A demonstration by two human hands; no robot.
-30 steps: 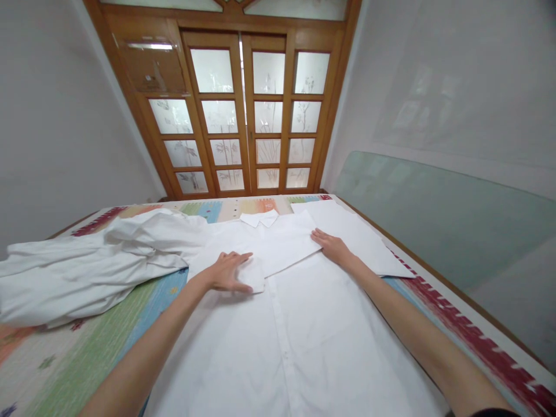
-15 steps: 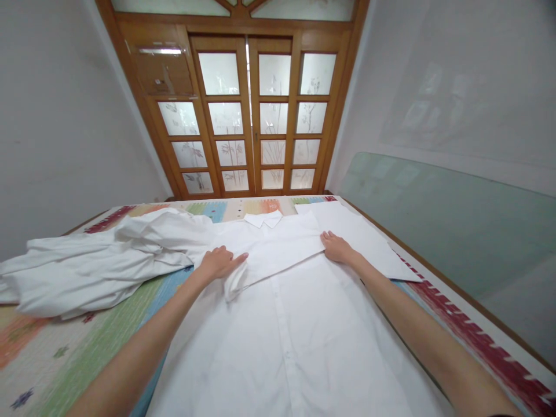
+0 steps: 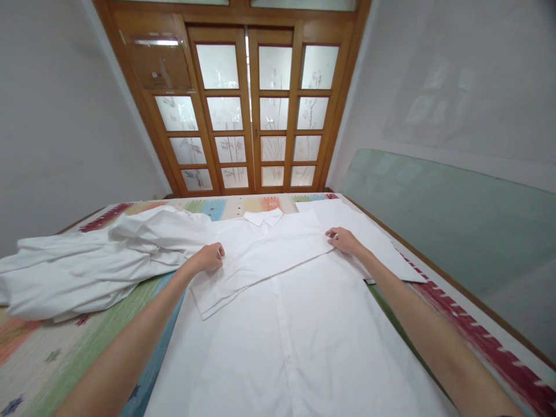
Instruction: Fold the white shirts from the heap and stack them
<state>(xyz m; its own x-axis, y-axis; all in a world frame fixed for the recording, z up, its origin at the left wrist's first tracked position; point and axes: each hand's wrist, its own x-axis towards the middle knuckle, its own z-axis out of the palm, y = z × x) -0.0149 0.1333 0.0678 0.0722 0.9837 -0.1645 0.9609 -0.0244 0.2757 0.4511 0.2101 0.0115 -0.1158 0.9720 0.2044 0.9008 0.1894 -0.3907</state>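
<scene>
A white button-up shirt (image 3: 247, 347) lies spread out with its collar (image 3: 263, 217) at the far end. One of its sleeves (image 3: 269, 255) is folded across the chest, and the cuff end lies flat at the left. My left hand (image 3: 210, 257) rests on the left side of the chest above the cuff, fingers curled in a pinch on the cloth. At the right shoulder edge, by the fold of the sleeve, my right hand (image 3: 343, 240) pinches the cloth between thumb and fingers.
Crumpled white cloth (image 3: 99, 260) lies to the left on a patterned, multicoloured cover (image 3: 78, 359). More flat white cloth (image 3: 369, 237) lies at the right. Beyond are wooden doors (image 3: 252, 110) with frosted panes, and a pale green panel (image 3: 434, 214) stands against the right wall.
The sleeve's cuff end has been laid out flatter and further left. My left hand has drawn slightly left and curled its fingers; my right hand has shifted slightly right.
</scene>
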